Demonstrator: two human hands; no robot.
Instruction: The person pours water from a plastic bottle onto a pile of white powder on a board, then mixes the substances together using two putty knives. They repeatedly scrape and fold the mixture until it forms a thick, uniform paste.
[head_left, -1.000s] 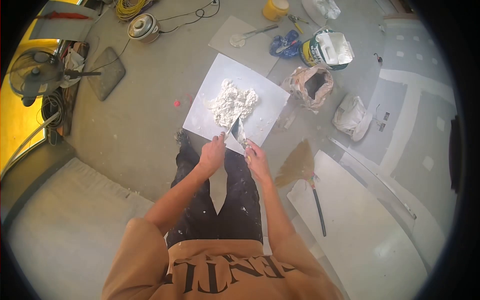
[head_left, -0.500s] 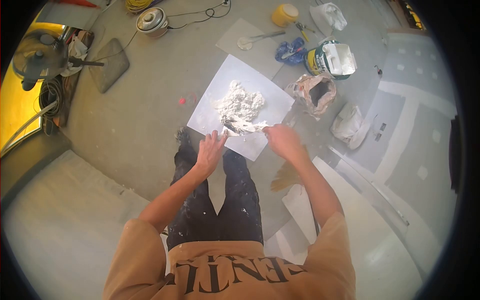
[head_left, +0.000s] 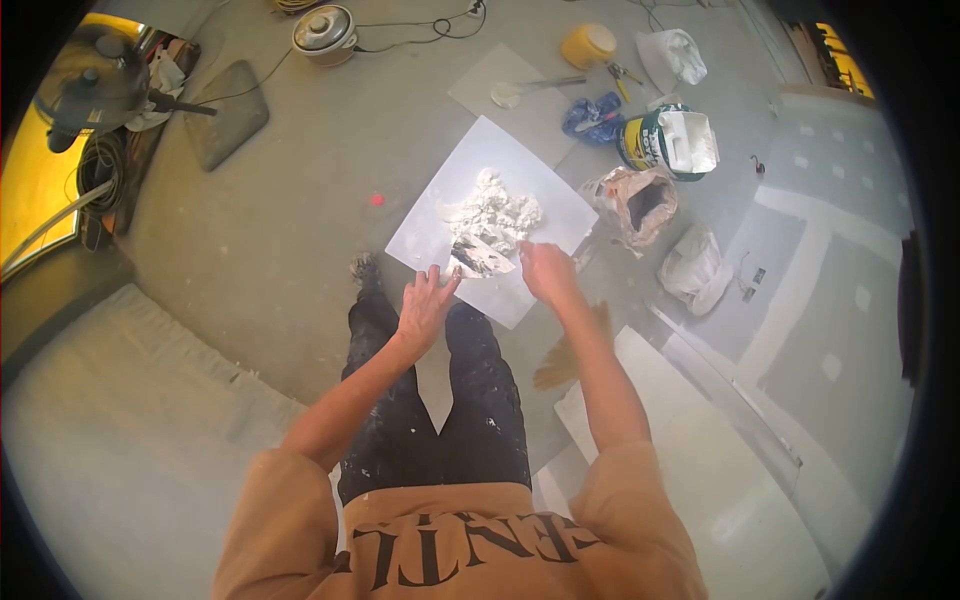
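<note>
A mound of white, lumpy plaster-like paste lies on a pale square board on the floor in front of my legs. At its near side is a flat metal blade, tilted and smeared with white paste. My left hand has its fingertips at the blade's left corner, gripping it with thumb and fingers. On the right edge of the mound, my right hand is closed in a fist; whatever it holds is mostly hidden by the fingers.
Beyond the board are an open paper bag, a bucket, blue crumpled plastic, a yellow tub and a lidded pot. A white bag stands to the right. At left is a fan.
My right hand has moved slightly left and forward, closer to the mound. The blade now shows more of its dark, smeared face. The view has shifted slightly.
</note>
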